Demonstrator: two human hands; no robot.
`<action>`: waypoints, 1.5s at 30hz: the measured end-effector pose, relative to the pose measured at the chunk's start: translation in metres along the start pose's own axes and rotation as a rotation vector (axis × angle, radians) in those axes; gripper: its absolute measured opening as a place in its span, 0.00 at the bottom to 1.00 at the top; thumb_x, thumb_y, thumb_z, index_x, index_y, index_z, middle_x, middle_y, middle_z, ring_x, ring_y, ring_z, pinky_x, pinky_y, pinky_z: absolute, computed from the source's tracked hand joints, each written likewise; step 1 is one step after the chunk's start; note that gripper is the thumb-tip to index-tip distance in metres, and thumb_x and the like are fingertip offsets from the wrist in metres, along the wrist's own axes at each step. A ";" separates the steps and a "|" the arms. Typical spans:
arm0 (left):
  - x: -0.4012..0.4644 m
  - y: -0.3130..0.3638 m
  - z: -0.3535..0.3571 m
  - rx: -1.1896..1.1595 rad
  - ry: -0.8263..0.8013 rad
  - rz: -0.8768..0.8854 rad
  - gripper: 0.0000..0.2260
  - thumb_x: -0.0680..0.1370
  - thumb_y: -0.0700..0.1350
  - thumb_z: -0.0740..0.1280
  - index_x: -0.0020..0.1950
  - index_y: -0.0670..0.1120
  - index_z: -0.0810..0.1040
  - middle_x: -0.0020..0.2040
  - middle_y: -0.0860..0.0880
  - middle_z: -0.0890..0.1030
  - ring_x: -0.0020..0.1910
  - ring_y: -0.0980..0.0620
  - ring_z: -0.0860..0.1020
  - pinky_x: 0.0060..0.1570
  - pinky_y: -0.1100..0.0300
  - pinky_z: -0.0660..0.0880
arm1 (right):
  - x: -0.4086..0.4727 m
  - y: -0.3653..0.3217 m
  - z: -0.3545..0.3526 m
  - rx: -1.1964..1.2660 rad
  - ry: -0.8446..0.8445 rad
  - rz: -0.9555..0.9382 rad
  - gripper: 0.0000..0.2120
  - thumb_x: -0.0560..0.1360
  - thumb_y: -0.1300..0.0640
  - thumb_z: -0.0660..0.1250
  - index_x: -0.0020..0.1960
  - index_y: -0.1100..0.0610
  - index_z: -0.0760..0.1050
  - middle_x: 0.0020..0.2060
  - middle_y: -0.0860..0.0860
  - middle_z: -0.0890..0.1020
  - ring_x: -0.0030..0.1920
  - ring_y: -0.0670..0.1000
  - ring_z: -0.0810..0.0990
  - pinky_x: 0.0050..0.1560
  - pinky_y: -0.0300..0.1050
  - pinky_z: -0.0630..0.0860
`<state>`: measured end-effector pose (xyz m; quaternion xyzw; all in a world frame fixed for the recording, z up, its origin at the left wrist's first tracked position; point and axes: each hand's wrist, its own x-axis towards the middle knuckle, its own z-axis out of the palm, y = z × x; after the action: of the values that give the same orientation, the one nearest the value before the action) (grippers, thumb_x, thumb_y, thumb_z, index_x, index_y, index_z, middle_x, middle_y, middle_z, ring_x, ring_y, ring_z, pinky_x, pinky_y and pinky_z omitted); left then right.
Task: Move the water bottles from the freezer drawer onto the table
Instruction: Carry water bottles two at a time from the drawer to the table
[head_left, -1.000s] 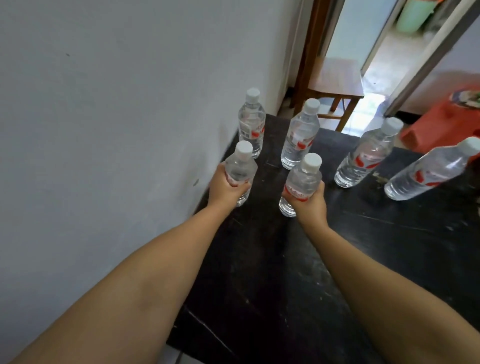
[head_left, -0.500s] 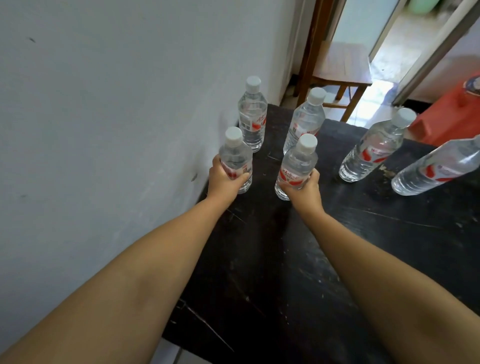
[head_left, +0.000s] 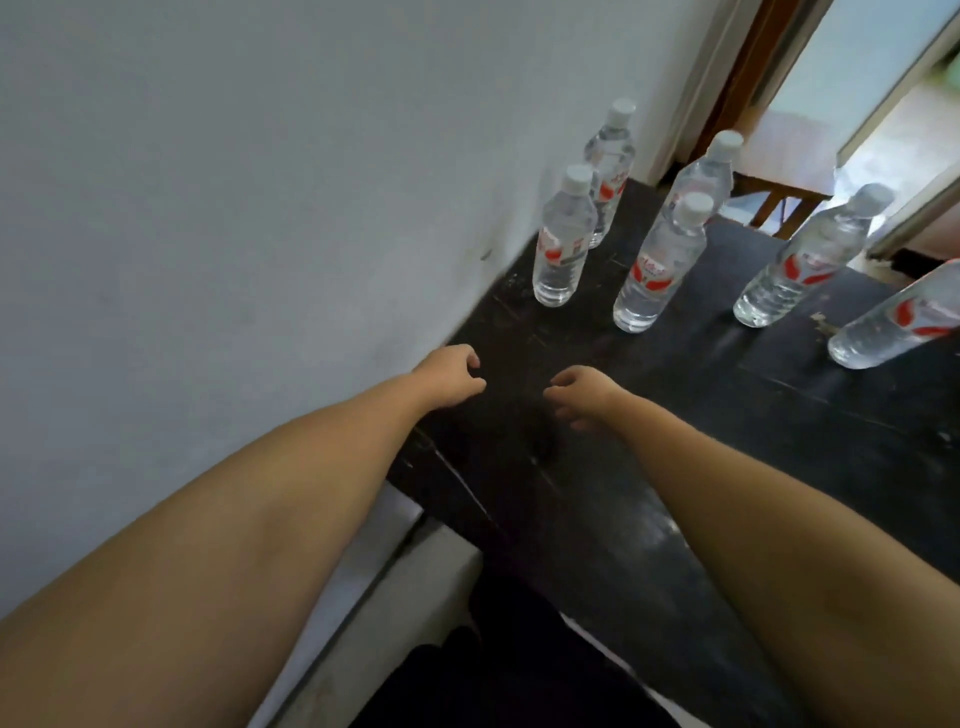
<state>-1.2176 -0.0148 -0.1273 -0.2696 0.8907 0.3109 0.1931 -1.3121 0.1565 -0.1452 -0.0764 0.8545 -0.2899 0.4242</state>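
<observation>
- Six water bottles stood upright on a dark desk (head_left: 675, 519) set against a pale wall (head_left: 260, 208), all ahead of the person and well apart from both hands.
- The left hand (head_left: 449, 376) hung over the desk's near left edge, fingers loosely curled and holding nothing.
- The right hand (head_left: 579, 397) hung just beside it, fingers likewise loose and empty.
- The closest bottles were the near-left bottle (head_left: 563, 244), forward of the left hand, and the near-middle bottle (head_left: 660, 270), forward and slightly right of the right hand; each stood with its long axis vertical, cap up.
- Two more bottles (head_left: 610, 161) stood behind these, and two others (head_left: 810, 260) stood further right.
- No freezer drawer was in view, so any further bottles probably lay away from the desk, behind or beside the person.
</observation>
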 end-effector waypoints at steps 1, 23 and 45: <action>-0.014 -0.011 0.006 0.028 -0.019 -0.005 0.19 0.78 0.47 0.66 0.67 0.43 0.71 0.63 0.43 0.76 0.61 0.44 0.75 0.60 0.54 0.71 | -0.008 -0.002 0.013 -0.060 -0.021 -0.022 0.16 0.78 0.57 0.64 0.65 0.58 0.71 0.46 0.56 0.79 0.45 0.52 0.79 0.36 0.44 0.76; -0.331 -0.148 0.183 -0.342 0.214 -0.808 0.13 0.78 0.42 0.62 0.61 0.37 0.74 0.59 0.40 0.76 0.54 0.43 0.76 0.48 0.57 0.70 | -0.139 0.023 0.220 -1.204 -0.510 -0.775 0.16 0.80 0.60 0.55 0.61 0.65 0.76 0.60 0.61 0.78 0.59 0.60 0.77 0.60 0.50 0.73; -0.634 -0.003 0.457 -0.829 0.548 -1.514 0.13 0.76 0.44 0.61 0.56 0.38 0.77 0.57 0.39 0.79 0.56 0.39 0.78 0.50 0.53 0.75 | -0.423 0.215 0.347 -1.802 -0.946 -1.514 0.13 0.79 0.59 0.57 0.36 0.59 0.66 0.52 0.66 0.78 0.56 0.60 0.79 0.48 0.45 0.71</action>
<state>-0.6405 0.5125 -0.1385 -0.8959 0.3063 0.3216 0.0147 -0.7544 0.3432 -0.1415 -0.9005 0.2567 0.2788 0.2134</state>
